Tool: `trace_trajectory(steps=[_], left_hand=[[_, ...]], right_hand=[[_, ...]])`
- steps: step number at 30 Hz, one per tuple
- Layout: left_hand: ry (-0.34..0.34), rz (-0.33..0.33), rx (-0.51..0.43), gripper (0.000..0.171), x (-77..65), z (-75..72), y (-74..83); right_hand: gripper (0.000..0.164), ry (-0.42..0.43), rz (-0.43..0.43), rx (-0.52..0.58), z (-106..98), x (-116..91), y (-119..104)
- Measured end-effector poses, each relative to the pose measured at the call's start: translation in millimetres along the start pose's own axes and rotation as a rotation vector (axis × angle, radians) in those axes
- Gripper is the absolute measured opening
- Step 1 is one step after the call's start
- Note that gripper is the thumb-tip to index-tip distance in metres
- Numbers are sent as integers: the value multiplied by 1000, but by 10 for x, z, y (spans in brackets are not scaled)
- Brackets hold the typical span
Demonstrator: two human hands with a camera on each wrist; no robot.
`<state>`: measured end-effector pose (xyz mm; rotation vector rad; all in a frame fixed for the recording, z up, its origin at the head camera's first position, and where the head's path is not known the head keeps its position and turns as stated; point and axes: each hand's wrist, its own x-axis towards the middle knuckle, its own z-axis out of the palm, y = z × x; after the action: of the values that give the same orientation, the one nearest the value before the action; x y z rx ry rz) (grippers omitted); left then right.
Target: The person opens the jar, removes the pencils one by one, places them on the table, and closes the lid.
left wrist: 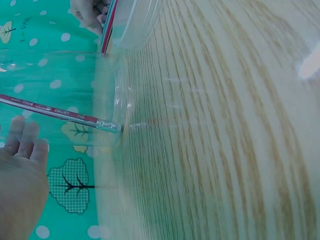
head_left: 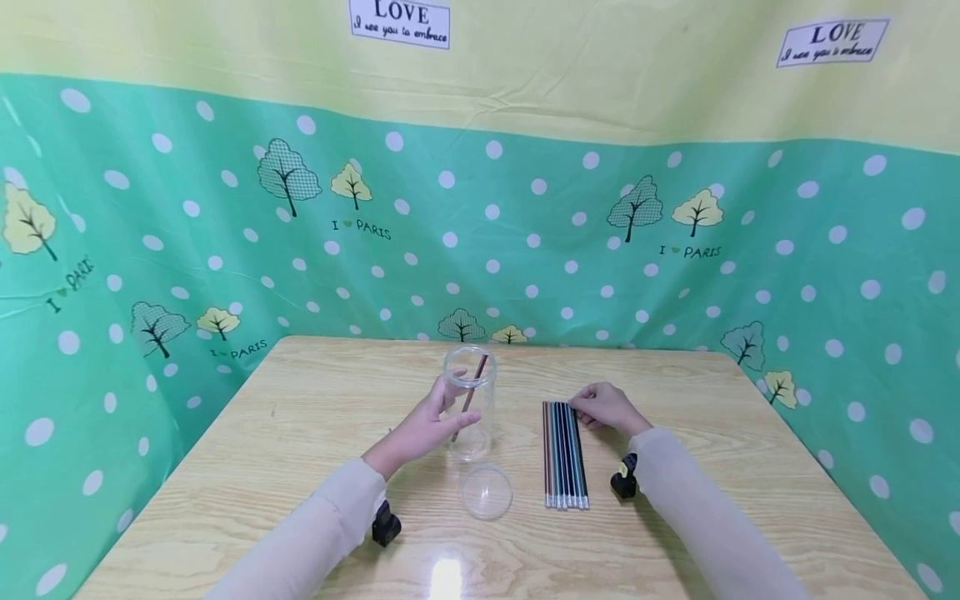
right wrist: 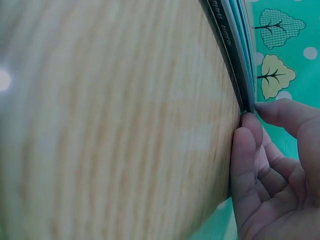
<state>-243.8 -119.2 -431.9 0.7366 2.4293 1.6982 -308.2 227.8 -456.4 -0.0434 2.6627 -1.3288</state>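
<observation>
A tall clear jar point(head_left: 480, 429) stands upright with its mouth uncovered. Inside leans one dark red pencil point(left wrist: 60, 113), its eraser end at the bottom. My left hand point(head_left: 422, 425) holds the jar from the left, thumb in front and fingers toward the back. To the right, several pencils point(head_left: 562, 458) lie side by side in a row, their eraser ends toward me. My right hand point(head_left: 606, 407) is at the far end of the row, where thumb and index finger pinch the tip of a dark pencil point(right wrist: 225, 45) on the right edge.
A round clear lid point(head_left: 486, 492) lies on the wooden table point(head_left: 315, 400), just in front of the jar and left of the pencil row. Behind the table hangs a green and yellow patterned curtain point(head_left: 525, 208). Each wrist carries a small black camera point(head_left: 386, 525).
</observation>
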Motion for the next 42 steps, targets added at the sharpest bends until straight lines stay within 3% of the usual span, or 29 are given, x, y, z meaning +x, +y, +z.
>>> trace_trajectory(steps=[29, 42], left_hand=[[5, -27, 5, 80, -8, -4, 10], [7, -38, -3, 78, -8, 2, 13]], right_hand=[[22, 3, -33, 5, -4, 20, 64], [20, 8, -10, 10, -1, 17, 41]])
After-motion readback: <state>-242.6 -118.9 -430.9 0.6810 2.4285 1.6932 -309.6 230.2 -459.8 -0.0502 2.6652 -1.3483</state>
